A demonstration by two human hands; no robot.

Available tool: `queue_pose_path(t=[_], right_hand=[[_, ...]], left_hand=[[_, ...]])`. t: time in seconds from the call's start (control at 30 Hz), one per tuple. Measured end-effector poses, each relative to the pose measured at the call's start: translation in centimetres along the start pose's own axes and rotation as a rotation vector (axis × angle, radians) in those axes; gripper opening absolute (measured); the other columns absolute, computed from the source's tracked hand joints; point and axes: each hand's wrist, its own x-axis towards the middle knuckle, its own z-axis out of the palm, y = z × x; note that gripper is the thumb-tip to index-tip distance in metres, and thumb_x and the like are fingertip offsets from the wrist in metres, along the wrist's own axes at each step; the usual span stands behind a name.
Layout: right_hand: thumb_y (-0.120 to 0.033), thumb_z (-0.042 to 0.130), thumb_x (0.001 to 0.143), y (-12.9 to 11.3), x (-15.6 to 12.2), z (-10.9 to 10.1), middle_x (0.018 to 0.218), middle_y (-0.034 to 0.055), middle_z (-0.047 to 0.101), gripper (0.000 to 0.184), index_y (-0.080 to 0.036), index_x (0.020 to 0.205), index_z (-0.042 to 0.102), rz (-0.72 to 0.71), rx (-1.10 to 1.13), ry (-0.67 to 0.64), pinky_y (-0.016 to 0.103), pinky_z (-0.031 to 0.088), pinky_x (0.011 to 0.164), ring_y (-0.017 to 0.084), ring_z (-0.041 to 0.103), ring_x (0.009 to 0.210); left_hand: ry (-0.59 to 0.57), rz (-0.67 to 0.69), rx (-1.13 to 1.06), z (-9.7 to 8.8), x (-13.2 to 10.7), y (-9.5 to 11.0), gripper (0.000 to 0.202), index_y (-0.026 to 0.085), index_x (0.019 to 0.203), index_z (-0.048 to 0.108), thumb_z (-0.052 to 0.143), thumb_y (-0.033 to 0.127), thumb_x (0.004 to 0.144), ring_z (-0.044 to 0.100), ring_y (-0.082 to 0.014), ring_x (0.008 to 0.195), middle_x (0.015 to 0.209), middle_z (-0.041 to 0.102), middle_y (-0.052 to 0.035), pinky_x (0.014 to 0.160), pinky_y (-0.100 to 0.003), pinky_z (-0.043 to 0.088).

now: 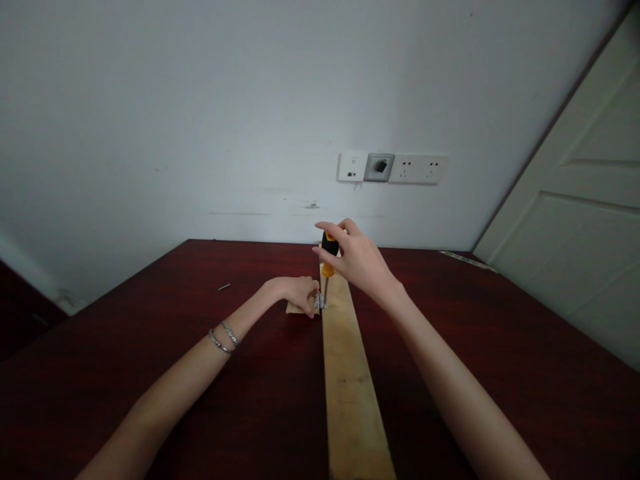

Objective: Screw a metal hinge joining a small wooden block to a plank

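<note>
My right hand (pixel 357 257) grips the black and yellow handle of a screwdriver (pixel 328 270), held upright. Its shaft points down to a small metal hinge (pixel 320 301) at the left edge of a long wooden board (pixel 350 373). Whether a screw sits under the tip is too small to tell. My left hand (pixel 301 295) is closed at the hinge, thumb and fingers pressing on it and on a short wooden piece (pixel 293 308) beside the board. The palm hides most of that piece.
Both wooden parts lie on a dark red table (pixel 240 373). A thin metal rod (pixel 225 287) lies on the left. A narrow patterned strip (pixel 467 260) rests at the back right. Behind the table stands a wall with sockets (pixel 417 169); a white door (pixel 580 200) is on the right.
</note>
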Motion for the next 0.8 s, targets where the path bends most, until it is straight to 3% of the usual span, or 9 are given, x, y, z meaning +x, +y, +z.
queue_pose_path(t=[0.23, 0.4, 0.63, 0.8], right_hand=[[-0.027, 0.045, 0.085, 0.12, -0.04, 0.06, 0.115, 0.0109, 0.052, 0.049, -0.022, 0.133, 0.039, -0.045, 0.091, -0.012, 0.034, 0.045, 0.075, 0.020, 0.055, 0.088], [-0.041, 0.048, 0.085, 0.16, -0.08, 0.08, 0.113, 0.0106, 0.047, 0.044, -0.026, 0.127, 0.046, 0.000, 0.027, -0.009, 0.033, 0.045, 0.069, 0.018, 0.055, 0.079], [-0.030, 0.046, 0.084, 0.05, -0.02, -0.62, 0.107, 0.0095, 0.051, 0.049, -0.022, 0.132, 0.041, -0.060, 0.027, -0.046, 0.031, 0.044, 0.070, 0.017, 0.053, 0.076], [-0.041, 0.048, 0.084, 0.16, -0.01, -0.83, 0.111, 0.0100, 0.050, 0.046, -0.024, 0.127, 0.045, -0.060, -0.020, -0.068, 0.031, 0.044, 0.066, 0.016, 0.054, 0.074]], left_hand=[[-0.004, 0.001, 0.008, -0.01, 0.00, -0.01, 0.064, 0.017, 0.112, 0.051, 0.072, 0.047, 0.060, 0.054, -0.0263, 0.096, 0.109, 0.055, -0.0103, 0.079, -0.032, 0.044], [-0.003, 0.001, -0.016, -0.05, -0.10, 0.02, 0.064, 0.017, 0.113, 0.051, 0.072, 0.046, 0.060, 0.054, -0.0267, 0.095, 0.108, 0.055, -0.0103, 0.077, -0.032, 0.044], [-0.005, 0.000, -0.011, 0.16, 0.17, -0.25, 0.065, 0.017, 0.112, 0.051, 0.072, 0.047, 0.058, 0.054, -0.0262, 0.096, 0.109, 0.056, -0.0091, 0.078, -0.032, 0.044], [-0.007, 0.004, -0.015, 0.19, 0.11, -0.36, 0.064, 0.017, 0.112, 0.050, 0.071, 0.047, 0.059, 0.054, -0.0262, 0.095, 0.108, 0.055, -0.0091, 0.077, -0.032, 0.044]])
